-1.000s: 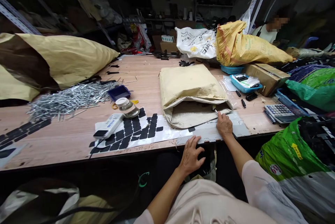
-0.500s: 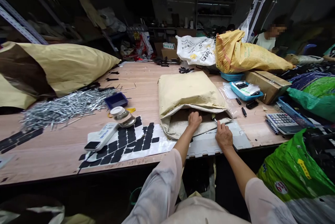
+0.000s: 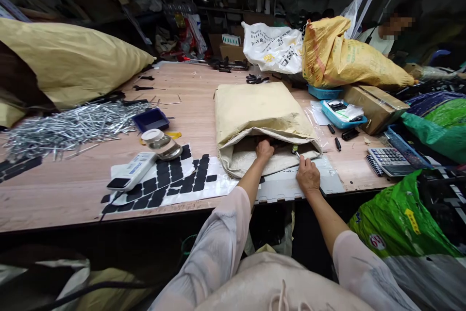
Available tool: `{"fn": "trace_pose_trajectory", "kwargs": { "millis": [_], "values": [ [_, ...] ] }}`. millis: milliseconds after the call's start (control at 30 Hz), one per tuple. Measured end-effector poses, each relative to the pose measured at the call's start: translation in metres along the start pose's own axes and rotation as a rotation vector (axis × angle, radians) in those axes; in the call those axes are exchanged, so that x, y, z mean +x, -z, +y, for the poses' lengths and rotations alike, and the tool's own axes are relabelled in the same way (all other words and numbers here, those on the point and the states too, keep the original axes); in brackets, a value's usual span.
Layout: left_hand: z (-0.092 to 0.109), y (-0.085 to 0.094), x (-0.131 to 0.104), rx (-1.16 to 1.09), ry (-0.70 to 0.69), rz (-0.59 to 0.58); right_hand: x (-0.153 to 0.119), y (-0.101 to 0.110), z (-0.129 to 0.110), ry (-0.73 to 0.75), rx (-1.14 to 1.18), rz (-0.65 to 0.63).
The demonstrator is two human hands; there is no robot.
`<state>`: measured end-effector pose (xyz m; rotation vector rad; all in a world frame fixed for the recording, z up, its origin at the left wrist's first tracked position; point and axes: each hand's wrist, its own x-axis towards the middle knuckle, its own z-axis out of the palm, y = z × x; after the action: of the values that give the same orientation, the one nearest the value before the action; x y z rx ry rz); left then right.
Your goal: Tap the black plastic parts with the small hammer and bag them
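A cream paper sack lies flat on the bench with its mouth facing me. My left hand reaches into the mouth, its fingers curled down against the shaded inside; whatever they hold is hidden. Just right of it, my right hand is closed around a thin metal rod with a yellowish-green end, which points into the sack's mouth. A grey-white sheet lies beneath the sack's front edge.
Left are a heap of metal rods, a dark blue tray, a lidded jar and black adhesive pads. Right are a calculator, a carton and a green bag. A person sits beyond.
My view has tilted down and shifted slightly, so the bench appears higher. Both hands stay at the sack's mouth, the right one still holding the rod.
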<state>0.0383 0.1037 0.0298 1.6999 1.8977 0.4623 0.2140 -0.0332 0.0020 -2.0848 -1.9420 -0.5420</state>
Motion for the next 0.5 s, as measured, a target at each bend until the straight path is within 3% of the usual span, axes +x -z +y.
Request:
{"fn": "trace_pose_trajectory", "kwargs": {
  "millis": [133,200,300,500],
  "values": [
    [-0.024,0.013,-0.019,-0.054,-0.042,0.073,0.000,0.001,0.001,0.008,0.001,-0.015],
    [-0.038,0.017,-0.035,-0.064,-0.140,0.110,0.000,0.001,0.001,0.005,0.001,-0.026],
    [-0.055,0.012,-0.063,-0.080,-0.279,0.075,0.000,0.001,0.001,-0.008,0.001,-0.052],
    [-0.058,-0.001,-0.095,-0.034,-0.367,0.127,0.004,0.009,0.003,-0.041,0.045,-0.109]
  ]
}}
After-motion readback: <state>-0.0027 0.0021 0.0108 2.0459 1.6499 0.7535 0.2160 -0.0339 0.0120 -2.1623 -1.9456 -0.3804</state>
